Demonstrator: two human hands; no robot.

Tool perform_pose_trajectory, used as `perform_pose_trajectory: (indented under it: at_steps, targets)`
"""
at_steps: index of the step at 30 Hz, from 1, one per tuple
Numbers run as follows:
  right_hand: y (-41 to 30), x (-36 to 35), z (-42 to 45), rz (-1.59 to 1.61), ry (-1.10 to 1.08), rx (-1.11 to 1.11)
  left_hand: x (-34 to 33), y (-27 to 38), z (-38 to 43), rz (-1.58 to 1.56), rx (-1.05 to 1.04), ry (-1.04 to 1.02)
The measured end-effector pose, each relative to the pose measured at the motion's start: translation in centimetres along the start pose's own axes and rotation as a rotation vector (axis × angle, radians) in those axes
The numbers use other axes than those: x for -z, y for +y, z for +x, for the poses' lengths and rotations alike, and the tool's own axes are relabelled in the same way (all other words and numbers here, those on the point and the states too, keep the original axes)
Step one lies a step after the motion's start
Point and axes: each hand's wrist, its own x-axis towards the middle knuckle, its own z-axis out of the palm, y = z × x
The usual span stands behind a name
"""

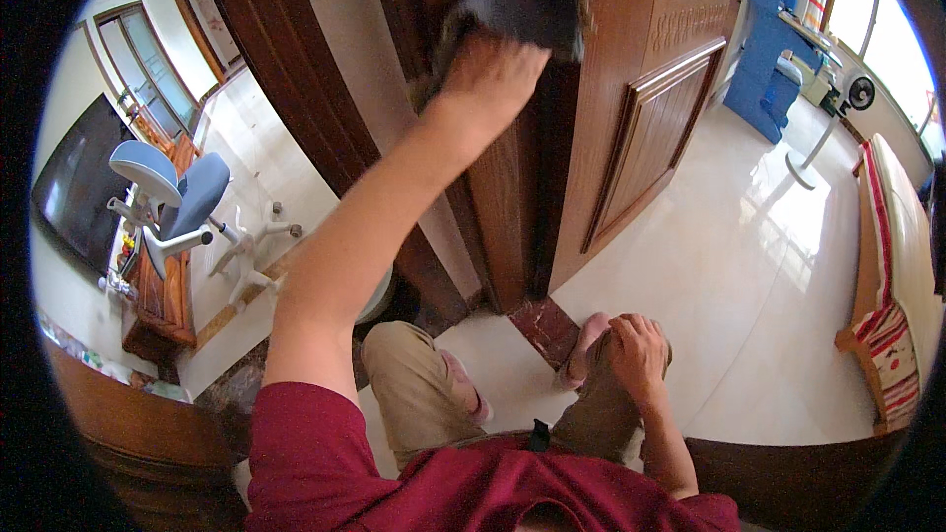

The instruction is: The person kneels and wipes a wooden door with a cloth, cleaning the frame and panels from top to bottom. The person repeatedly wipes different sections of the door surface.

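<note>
My left hand (497, 75) is raised ahead of me, closed around a dark grey cloth (528, 7). The cloth is blurred and lies against the brown wooden door frame (488, 229), by the edge of an open wooden door (628, 22). Most of my left fingers are hidden by the cloth and the back of the hand. My right hand (640, 353) rests on my bent right knee, fingers draped over it, with nothing in it.
A reddish stone threshold (545, 331) crosses the doorway by my feet. To the left are a blue-grey swivel chair (196, 188), a television (81, 185) and a wooden cabinet (166, 295). A bed (898, 273), a fan (861, 92) and a blue desk (768, 52) stand to the right.
</note>
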Motion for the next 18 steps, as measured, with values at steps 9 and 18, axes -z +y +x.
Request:
perform_pose_trajectory:
  at_steps: [9, 18]
  targets:
    - [-0.3, 0.2, -0.8, 0.003, 0.001, 0.006, -1.4, 13.7, -17.4, -0.403, 0.073, -0.378]
    - [0.9, 0.7, -1.3, 0.086, 0.128, -0.075, 1.3, 10.0, -14.5, -0.350, 0.117, -0.436]
